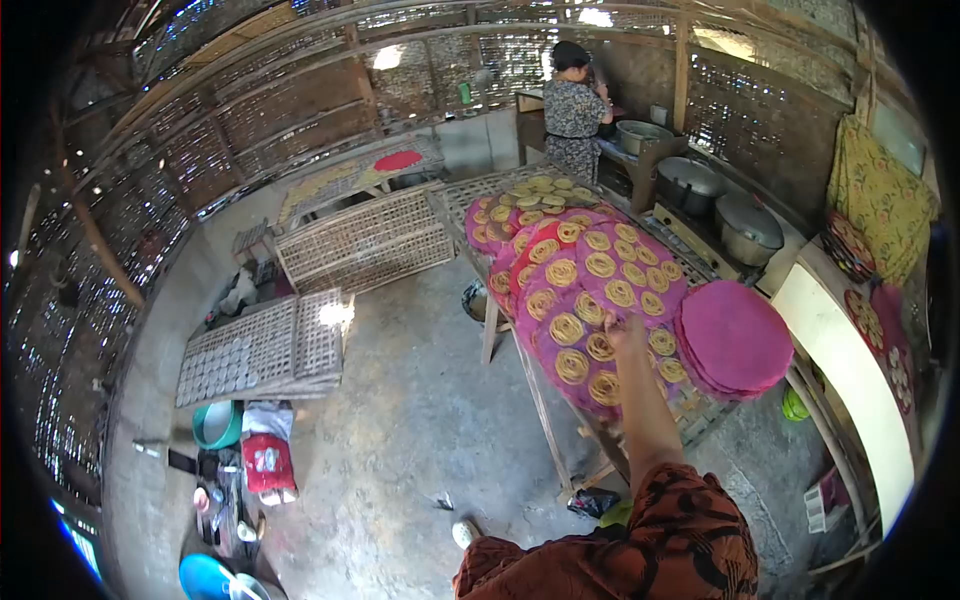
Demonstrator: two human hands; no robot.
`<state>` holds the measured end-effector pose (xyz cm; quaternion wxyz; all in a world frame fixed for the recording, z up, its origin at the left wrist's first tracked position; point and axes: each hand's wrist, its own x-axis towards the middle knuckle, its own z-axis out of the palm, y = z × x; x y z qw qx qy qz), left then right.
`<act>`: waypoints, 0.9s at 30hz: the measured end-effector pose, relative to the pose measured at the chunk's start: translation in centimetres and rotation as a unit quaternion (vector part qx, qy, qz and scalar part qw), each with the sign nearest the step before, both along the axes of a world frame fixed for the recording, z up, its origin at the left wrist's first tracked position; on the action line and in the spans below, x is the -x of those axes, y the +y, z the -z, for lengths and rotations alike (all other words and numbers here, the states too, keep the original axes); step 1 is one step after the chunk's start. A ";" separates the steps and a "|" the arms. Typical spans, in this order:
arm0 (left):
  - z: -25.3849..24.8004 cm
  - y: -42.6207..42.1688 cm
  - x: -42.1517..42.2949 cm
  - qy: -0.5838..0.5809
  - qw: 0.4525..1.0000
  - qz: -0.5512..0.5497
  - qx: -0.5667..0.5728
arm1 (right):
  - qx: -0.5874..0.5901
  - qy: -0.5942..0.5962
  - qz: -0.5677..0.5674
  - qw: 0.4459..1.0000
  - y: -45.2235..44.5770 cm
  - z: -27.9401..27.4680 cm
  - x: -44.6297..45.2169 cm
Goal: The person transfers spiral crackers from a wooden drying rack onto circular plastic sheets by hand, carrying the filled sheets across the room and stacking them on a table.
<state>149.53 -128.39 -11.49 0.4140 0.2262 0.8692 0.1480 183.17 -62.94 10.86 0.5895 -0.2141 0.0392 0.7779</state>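
My right hand (pixel 626 334) reaches out over a slatted bamboo rack, among flat yellow coils that look like noodle or dough swirls. Its fingers look drawn together beside one yellow coil (pixel 600 346); whether anything is pinched in them is too small to make out. The coils lie in rows on round pink mesh sheets (pixel 548 330), which overlap along the rack. Just right of my forearm sits a stack of bare pink round sheets (pixel 735 336). My left hand is out of view.
Another person (pixel 573 115) stands at the far end by a metal basin (pixel 643 133). Large lidded pots (pixel 750 228) line the right side. Bamboo racks (pixel 365 242) lean at left, with a green tub (pixel 217 425) on the concrete floor (pixel 410 400).
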 end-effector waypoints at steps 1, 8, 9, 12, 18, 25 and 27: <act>-0.1 1.0 3.1 0.005 1.000 0.010 0.001 | -0.001 -0.004 0.012 1.000 0.5 -0.1 0.7; 0.0 5.6 26.3 0.177 0.980 0.056 -0.071 | 0.050 -0.192 0.191 0.961 1.7 -1.8 0.8; -0.2 8.2 30.1 0.240 0.960 0.060 -0.133 | 0.040 -0.248 0.207 0.945 1.3 -2.9 1.1; -1.9 23.3 38.0 0.314 0.865 -0.020 -0.391 | -0.007 -0.397 0.227 0.889 1.4 -6.9 1.3; -22.9 53.4 21.1 -0.250 0.847 0.073 -0.464 | -0.108 -0.451 0.211 0.860 8.0 -12.0 -0.9; -28.3 67.9 0.3 -0.110 0.690 0.547 -0.461 | -0.164 -0.381 0.319 0.852 0.3 -25.6 3.4; -27.9 69.2 -1.7 -0.080 0.687 0.574 -0.438 | -0.178 -0.376 0.317 0.852 -5.6 -25.0 2.0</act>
